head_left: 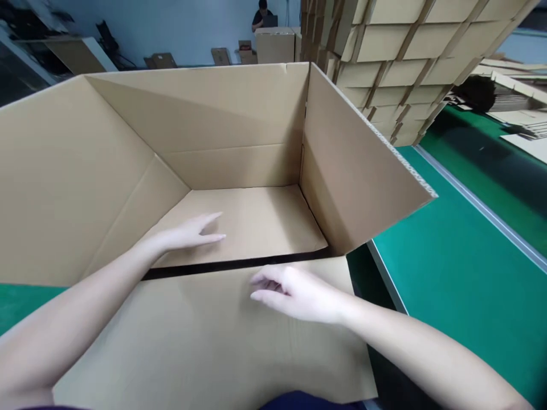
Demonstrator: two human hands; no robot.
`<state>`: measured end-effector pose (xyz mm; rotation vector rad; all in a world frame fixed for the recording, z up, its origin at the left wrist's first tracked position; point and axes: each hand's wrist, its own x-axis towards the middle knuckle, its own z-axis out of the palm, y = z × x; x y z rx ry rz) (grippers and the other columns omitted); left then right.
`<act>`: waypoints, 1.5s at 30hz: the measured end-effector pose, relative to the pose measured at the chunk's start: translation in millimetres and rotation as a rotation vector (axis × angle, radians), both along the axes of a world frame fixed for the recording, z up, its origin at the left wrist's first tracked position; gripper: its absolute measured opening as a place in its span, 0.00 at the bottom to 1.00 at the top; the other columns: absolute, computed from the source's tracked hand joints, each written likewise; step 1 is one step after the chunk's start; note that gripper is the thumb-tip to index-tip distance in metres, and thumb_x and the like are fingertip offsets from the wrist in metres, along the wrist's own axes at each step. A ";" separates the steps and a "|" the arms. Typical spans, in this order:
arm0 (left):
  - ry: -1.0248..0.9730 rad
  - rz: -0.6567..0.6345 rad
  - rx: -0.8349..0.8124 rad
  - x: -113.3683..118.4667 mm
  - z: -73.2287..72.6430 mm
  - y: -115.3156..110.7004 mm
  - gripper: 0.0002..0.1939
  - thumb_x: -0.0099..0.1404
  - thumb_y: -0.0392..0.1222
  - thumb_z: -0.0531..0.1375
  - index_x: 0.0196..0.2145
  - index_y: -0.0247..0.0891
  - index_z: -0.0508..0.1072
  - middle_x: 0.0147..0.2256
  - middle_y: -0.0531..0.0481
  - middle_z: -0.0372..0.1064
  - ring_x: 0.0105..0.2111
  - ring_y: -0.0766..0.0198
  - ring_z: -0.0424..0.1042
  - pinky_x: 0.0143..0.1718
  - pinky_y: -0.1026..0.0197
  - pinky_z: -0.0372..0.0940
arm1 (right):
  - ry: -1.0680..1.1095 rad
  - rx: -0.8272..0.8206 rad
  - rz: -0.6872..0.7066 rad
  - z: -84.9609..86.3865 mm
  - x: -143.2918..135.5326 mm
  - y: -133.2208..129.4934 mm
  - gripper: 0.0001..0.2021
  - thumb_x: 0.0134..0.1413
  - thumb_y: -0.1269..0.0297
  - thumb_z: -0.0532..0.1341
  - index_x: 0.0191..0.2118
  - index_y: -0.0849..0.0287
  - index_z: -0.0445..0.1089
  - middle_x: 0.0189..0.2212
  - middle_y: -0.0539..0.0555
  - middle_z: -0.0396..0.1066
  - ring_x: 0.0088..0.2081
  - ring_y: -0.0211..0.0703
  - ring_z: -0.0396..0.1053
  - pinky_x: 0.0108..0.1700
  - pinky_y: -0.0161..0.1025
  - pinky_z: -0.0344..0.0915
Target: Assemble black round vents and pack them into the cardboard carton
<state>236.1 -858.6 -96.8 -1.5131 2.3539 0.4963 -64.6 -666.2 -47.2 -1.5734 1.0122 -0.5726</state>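
Note:
A large brown cardboard box [239, 125] stands open before me, its flaps spread outward. Inside it a flat cardboard sheet [256, 219] lies at the bottom, with a dark gap along its near edge. My left hand [194, 232] is over the left part of that sheet, thumb and fingers apart, holding nothing. Above the near flap [205, 336] is my right hand [294, 291], its fingers loosely curved with space between thumb and fingers and nothing in them.
Stacked cardboard boxes [397, 62] rise behind the box at the right. A green surface [470, 273] with a metal rail [482, 208] runs along the right. Far back, a person [261, 14] sits behind a laptop. Flat cardboard pieces [525, 117] lie at the far right.

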 end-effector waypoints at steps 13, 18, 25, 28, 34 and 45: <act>-0.217 0.011 0.303 -62.9 -124.7 -20.2 0.79 0.34 0.57 0.77 0.75 0.44 0.39 0.74 0.33 0.31 0.72 0.28 0.37 0.68 0.35 0.47 | 0.687 -1.045 -0.245 -77.5 -97.9 49.3 0.18 0.74 0.59 0.52 0.57 0.64 0.70 0.57 0.64 0.70 0.59 0.58 0.69 0.57 0.55 0.72; -0.161 0.019 0.296 -45.4 -133.5 -28.7 0.80 0.33 0.65 0.76 0.75 0.47 0.38 0.74 0.34 0.30 0.72 0.29 0.37 0.67 0.33 0.48 | 0.964 -0.749 -0.074 -40.0 -39.0 -10.9 0.15 0.72 0.63 0.55 0.51 0.64 0.75 0.51 0.66 0.74 0.53 0.59 0.72 0.51 0.51 0.75; -0.378 0.263 0.161 47.3 -100.8 -54.0 0.87 0.25 0.69 0.75 0.75 0.37 0.37 0.71 0.18 0.35 0.69 0.18 0.40 0.62 0.24 0.49 | 1.143 -0.122 0.567 -30.6 53.3 -130.9 0.36 0.58 0.62 0.70 0.70 0.52 0.60 0.70 0.66 0.54 0.67 0.66 0.59 0.61 0.57 0.67; -0.499 0.272 0.165 89.0 -103.2 -46.8 0.88 0.19 0.63 0.77 0.75 0.40 0.41 0.71 0.20 0.36 0.70 0.21 0.37 0.65 0.29 0.47 | 1.096 -0.107 0.753 -73.3 64.1 -148.0 0.51 0.46 0.64 0.76 0.73 0.42 0.52 0.76 0.58 0.33 0.72 0.71 0.46 0.65 0.61 0.62; -0.389 0.133 0.294 102.3 -134.0 -38.8 0.87 0.22 0.51 0.79 0.74 0.46 0.36 0.74 0.29 0.23 0.69 0.21 0.42 0.67 0.38 0.49 | 1.082 -0.333 1.049 -170.7 47.2 -147.7 0.56 0.47 0.67 0.75 0.72 0.25 0.42 0.76 0.43 0.27 0.74 0.67 0.34 0.67 0.66 0.53; -0.351 -0.135 0.214 95.2 -163.8 -29.9 0.72 0.36 0.48 0.76 0.72 0.59 0.42 0.74 0.41 0.15 0.71 0.21 0.29 0.58 0.19 0.51 | 1.163 -0.084 0.889 -227.6 22.7 -161.2 0.60 0.45 0.63 0.78 0.71 0.21 0.36 0.75 0.45 0.14 0.71 0.78 0.14 0.60 0.87 0.39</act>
